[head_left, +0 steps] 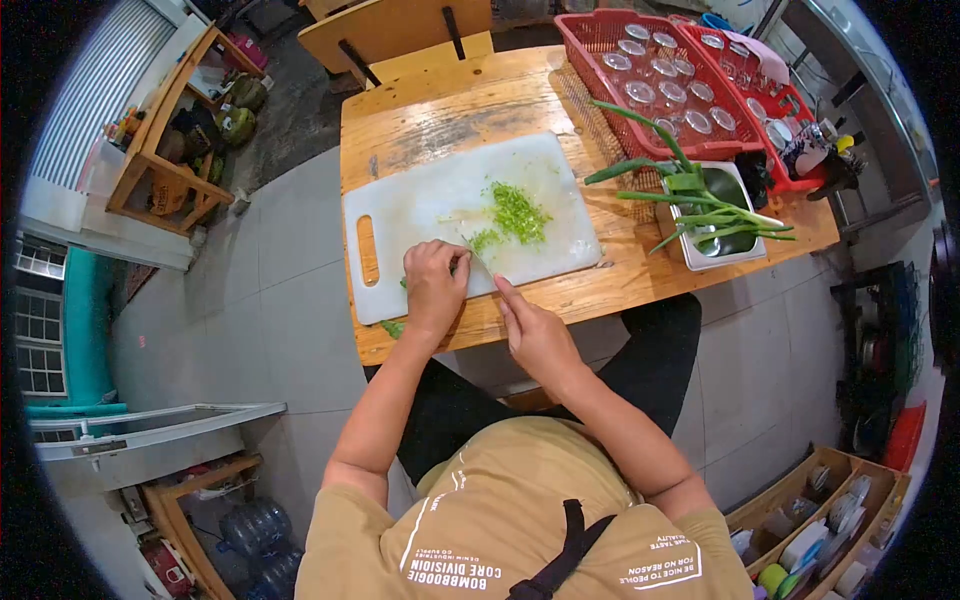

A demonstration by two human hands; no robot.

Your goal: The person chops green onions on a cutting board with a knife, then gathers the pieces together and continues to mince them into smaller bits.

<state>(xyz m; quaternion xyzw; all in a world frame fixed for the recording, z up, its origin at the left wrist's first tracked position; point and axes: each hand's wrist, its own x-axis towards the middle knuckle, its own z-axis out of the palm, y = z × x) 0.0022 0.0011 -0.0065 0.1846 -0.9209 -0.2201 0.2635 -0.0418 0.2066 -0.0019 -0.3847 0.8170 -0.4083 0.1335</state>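
Note:
A white cutting board (425, 195) with a handle slot lies on the wooden table (610, 235). My left hand (437, 285) is closed on green stalks, pressing them to the board's near edge. Leafy greens (392, 328) poke out behind that hand, toward the table edge. In my right hand (540, 335) is a knife (481, 266), its thin blade beside my left fingertips; the hand hides most of the handle. A pile of finely chopped greens (518, 213) rests on the board, with a smaller heap near the blade.
To the right, a metal container (712, 262) holds long spring onions (715, 213), which stick out over its rim. Behind it, a red crate (590, 70) carries several upturned glasses. Another red basket (790, 182) stands farther right. A wooden chair (395, 35) is across the table.

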